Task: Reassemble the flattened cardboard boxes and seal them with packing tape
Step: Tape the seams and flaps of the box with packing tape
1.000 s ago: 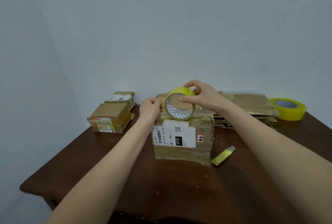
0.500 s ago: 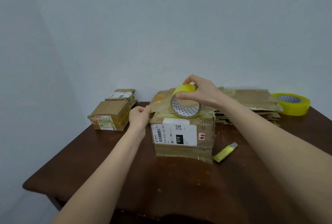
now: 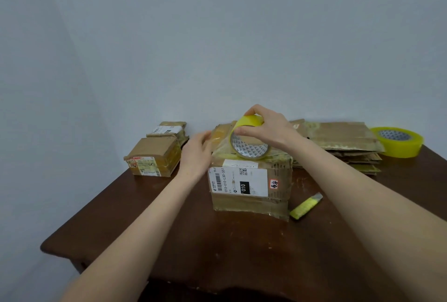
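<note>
My two bare forearms reach out over the dark wooden desk (image 3: 217, 253). On it, right of centre, lies a yellow utility knife (image 3: 306, 206), just beside the near right corner of the cardboard box (image 3: 278, 202). The box stands upright in the middle of the desk, its white shipping label facing me.

My left hand (image 3: 197, 154) is at the box's upper left edge, where a clear strip of tape comes off the roll. It is blurred, so I cannot tell whether its fingers pinch the strip or only press on it.

My right hand (image 3: 268, 130) grips the yellow tape roll (image 3: 249, 150), fingers curled over the top and thumb on the near rim. The roll stands on edge on the box's top, tilted a little, its open core towards me.

Further back on the left sit two small sealed boxes (image 3: 153, 159), one behind the other. At the back right, a stack of flattened cardboard (image 3: 338, 142) lies against the wall, and a second, larger tape roll (image 3: 396, 147) lies flat just beside it near the desk's far right corner.
</note>
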### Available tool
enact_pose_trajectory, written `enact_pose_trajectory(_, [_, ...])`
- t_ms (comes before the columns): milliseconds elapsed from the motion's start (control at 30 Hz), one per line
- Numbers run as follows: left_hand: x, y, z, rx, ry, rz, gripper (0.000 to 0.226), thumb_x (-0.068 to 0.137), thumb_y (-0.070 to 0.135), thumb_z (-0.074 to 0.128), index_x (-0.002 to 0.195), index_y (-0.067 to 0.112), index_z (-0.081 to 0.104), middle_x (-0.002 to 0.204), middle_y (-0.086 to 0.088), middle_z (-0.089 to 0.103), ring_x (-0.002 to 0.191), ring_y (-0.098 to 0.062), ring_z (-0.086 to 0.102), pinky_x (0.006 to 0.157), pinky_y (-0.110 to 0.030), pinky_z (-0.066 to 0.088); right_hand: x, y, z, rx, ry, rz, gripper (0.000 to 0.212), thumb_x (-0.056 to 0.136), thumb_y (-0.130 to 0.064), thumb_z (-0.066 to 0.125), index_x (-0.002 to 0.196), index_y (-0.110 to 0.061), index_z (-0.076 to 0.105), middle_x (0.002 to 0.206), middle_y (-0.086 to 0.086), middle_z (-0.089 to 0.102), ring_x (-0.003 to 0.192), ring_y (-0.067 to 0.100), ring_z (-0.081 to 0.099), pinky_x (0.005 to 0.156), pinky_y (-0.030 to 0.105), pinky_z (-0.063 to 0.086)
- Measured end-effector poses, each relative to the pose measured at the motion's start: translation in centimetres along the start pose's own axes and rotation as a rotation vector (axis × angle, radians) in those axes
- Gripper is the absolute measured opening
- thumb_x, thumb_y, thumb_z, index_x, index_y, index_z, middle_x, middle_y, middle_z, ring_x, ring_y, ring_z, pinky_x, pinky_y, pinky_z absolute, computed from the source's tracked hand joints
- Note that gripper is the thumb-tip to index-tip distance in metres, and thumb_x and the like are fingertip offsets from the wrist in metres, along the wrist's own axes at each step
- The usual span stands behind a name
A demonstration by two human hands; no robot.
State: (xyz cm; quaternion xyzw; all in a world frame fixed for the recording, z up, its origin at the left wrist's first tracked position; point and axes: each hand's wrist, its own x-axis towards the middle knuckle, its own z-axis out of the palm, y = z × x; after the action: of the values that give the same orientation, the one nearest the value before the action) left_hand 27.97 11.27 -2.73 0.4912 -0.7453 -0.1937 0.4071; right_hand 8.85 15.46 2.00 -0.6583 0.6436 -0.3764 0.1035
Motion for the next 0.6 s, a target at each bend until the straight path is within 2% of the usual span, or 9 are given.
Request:
enact_pose_trajectory(33, [-0.4,1.3,0.1,0.005,-0.084,0.116,0.042,0.098,0.028,0.047,0.138,0.016,0.047,0.134,-0.005,0.056,0.122,-0.02,0.052,0.102,-0.028,0.038,-0.1,0.1,-0.1,0.043,0.0,-0.017,0.053,0.074,-0.061,0.069,0.117,-0.034,0.055,0.117,-0.007,0.059,0.108,0.016,0.052,0.093,0.039,0.045])
enact_pose_trajectory(100, [-1.5,2.6,1.3,0.152,-0.279,0.228,0.055,0.094,0.044,0.05,0.142,0.023,0.037,0.135,-0.001,0.054,0.121,-0.02,0.052,0.093,-0.03,0.041,-0.7,0.7,-0.3,0.201,-0.023,-0.027,0.053,0.078,-0.046,0.073,0.126,-0.03,0.055,0.122,-0.008,0.057,0.113,0.014,0.052,0.094,0.033,0.043])
enact_pose_trajectory(200, [-1.7,2.0,2.3,0.338,-0.289,0.24,0.077,0.08,0.065,0.054,0.142,0.026,0.031,0.137,0.002,0.05,0.124,-0.02,0.049,0.087,-0.032,0.041,-1.8,1.8,-0.4,0.445,-0.025,0.093,0.053,0.073,-0.03,0.081,0.119,-0.025,0.055,0.109,0.001,0.063,0.097,0.015,0.061,0.077,0.025,0.046])
enact_pose_trajectory(300, [-1.3,1.2,2.4,0.485,-0.304,0.307,0.088,0.075,0.077,0.041,0.145,0.025,0.029,0.144,0.003,0.045,0.129,-0.017,0.045,0.095,-0.035,0.043,-1.9,2.1,-1.3,0.376,0.026,0.08,0.045,0.07,-0.033,0.083,0.108,-0.022,0.061,0.097,0.001,0.065,0.085,0.013,0.061,0.067,0.023,0.044])
enact_pose_trajectory(400, [-1.4,1.1,2.6,0.608,-0.331,0.34,0.091,0.081,0.076,0.034,0.152,0.023,0.017,0.157,0.002,0.024,0.142,-0.015,0.027,0.111,-0.035,0.03,-2.1,2.4,-3.6,0.278,0.045,0.066,0.044,0.072,-0.039,0.081,0.111,-0.024,0.067,0.097,-0.008,0.062,0.094,0.012,0.057,0.076,0.024,0.043])
enact_pose_trajectory(500, [-1.3,1.1,2.5,0.642,-0.352,0.364,0.089,0.083,0.072,0.034,0.152,0.021,0.013,0.159,0.001,0.016,0.145,-0.013,0.017,0.116,-0.033,0.02,-2.3,3.2,-4.9,0.246,0.018,0.077,0.052,0.071,-0.046,0.079,0.117,-0.024,0.067,0.11,-0.009,0.061,0.107,0.011,0.053,0.086,0.026,0.04])
enact_pose_trajectory(600, [-1.3,1.0,2.5,0.634,-0.37,0.373,0.087,0.083,0.073,0.033,0.152,0.024,0.013,0.159,0.003,0.015,0.146,-0.012,0.016,0.116,-0.031,0.018,-2.2,3.1,-5.2,0.169,0.037,0.076,0.049,0.071,-0.049,0.078,0.11,-0.022,0.066,0.102,-0.009,0.058,0.102,0.013,0.052,0.076,0.026,0.04])
